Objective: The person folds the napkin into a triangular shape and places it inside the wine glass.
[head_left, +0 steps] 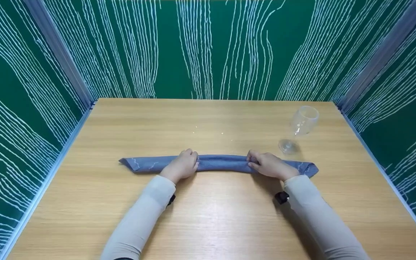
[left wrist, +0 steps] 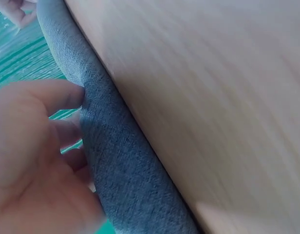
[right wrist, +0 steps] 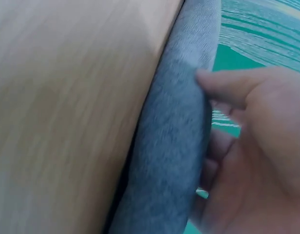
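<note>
A blue-grey cloth (head_left: 222, 163), rolled or folded into a long narrow strip, lies across the wooden table. Pale stitched lines show near its left end, and both ends taper to corners. My left hand (head_left: 183, 164) grips the strip left of its middle. To the right of the middle, my right hand (head_left: 268, 165) pinches it. In the left wrist view, the thumb presses the near side of the cloth (left wrist: 125, 161) while the fingers curl behind it. The right wrist view shows a similar hold on the cloth (right wrist: 169, 131), the fingertips partly hidden.
A clear stemmed glass (head_left: 304, 121) stands at the back right, just beyond the cloth's right part. Several small white specks (head_left: 222, 133) dot the wooden table (head_left: 150, 122) behind the cloth. Green walls with white wavy lines (head_left: 219, 50) enclose the back and sides.
</note>
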Demonstrator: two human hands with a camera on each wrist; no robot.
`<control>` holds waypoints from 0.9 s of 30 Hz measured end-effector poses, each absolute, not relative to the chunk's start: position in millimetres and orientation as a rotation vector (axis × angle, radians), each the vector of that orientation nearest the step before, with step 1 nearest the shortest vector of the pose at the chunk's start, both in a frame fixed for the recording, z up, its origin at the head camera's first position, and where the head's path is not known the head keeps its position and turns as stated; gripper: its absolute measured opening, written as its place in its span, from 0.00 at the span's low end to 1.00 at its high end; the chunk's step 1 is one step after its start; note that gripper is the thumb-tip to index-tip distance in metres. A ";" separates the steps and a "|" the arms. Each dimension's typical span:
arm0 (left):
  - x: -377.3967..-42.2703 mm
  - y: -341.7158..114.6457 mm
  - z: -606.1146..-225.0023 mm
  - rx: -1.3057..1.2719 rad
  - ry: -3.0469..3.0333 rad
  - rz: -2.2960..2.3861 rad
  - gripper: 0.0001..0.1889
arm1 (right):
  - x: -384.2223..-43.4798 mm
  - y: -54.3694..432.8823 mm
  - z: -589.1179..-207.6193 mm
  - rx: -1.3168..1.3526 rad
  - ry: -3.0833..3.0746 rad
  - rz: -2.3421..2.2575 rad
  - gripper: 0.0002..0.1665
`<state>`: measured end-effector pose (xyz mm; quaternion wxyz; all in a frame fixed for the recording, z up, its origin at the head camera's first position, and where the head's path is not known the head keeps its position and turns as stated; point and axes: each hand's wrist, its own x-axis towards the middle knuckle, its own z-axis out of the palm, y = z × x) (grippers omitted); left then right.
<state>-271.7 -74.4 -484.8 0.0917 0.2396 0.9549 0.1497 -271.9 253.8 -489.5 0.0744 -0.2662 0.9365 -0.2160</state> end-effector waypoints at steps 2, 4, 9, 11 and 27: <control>-272.9 -73.6 -485.9 0.695 2.849 0.436 0.10 | -271.5 250.3 -489.2 -0.791 2.841 -0.611 0.03; -273.7 -72.9 -487.2 0.682 2.862 0.418 0.10 | -271.1 247.3 -490.5 -0.807 2.885 -0.576 0.02; -274.5 -71.3 -487.5 0.663 2.893 0.372 0.09 | -270.0 241.2 -494.2 -0.845 2.997 -0.502 0.03; -274.8 -71.1 -486.5 0.661 2.902 0.359 0.09 | -270.9 240.3 -494.5 -0.834 3.018 -0.492 0.03; -272.1 -61.2 -481.2 0.815 3.145 0.080 0.05 | -271.4 240.6 -495.1 -0.704 3.055 -0.501 0.09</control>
